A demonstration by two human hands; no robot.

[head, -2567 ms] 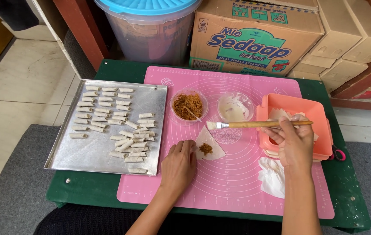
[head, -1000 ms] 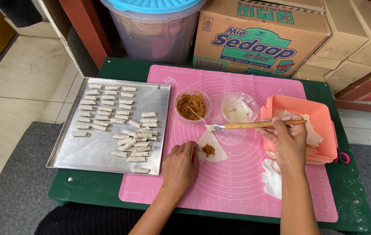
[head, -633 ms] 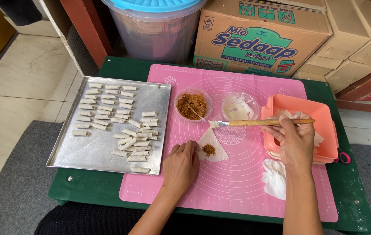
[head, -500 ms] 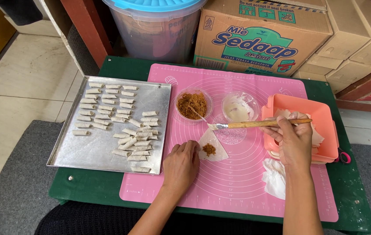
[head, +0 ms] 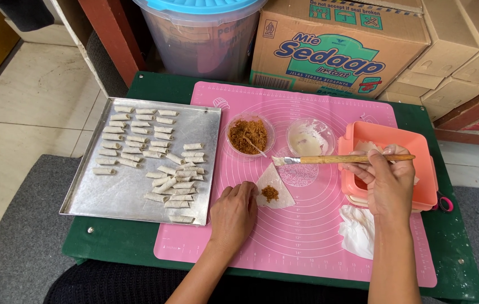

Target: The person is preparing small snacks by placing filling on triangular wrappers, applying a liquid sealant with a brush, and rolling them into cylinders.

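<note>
- Your left hand (head: 234, 213) is pressing flat, fingers spread, on the edge of the small triangular white pastry wrapper (head: 273, 187) lying on the pink silicone mat (head: 307, 236).
- Your right hand (head: 388, 186) is gripping the wooden-handled pastry brush (head: 340, 160); its bristles are now hovering at the wrapper's top corner, barely shifted from a moment ago.
- The brown filling (head: 270, 193) is sitting mid-wrapper.

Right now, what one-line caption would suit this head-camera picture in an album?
Left hand steadies a triangular wrapper dotted with brown filling while right hand holds a pastry brush above it.
</note>
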